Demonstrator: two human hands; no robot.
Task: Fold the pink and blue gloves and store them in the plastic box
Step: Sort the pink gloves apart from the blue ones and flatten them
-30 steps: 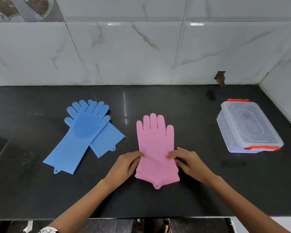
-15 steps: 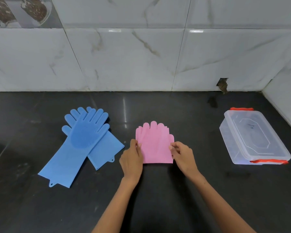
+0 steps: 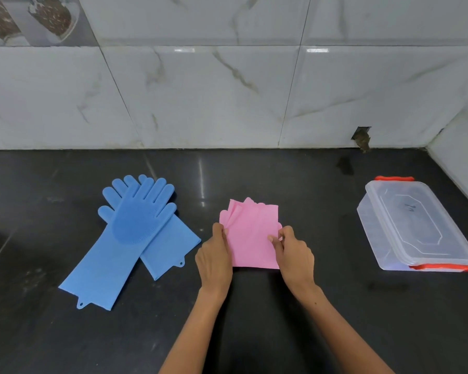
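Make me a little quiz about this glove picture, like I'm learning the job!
1. True or false: the plastic box has its lid on.
2. Which gloves lie unfolded? A) pink gloves B) blue gloves
3. Fill in: the left hand and right hand both pinch the ____ gloves.

Key: 1 true; 2 B; 3 pink.
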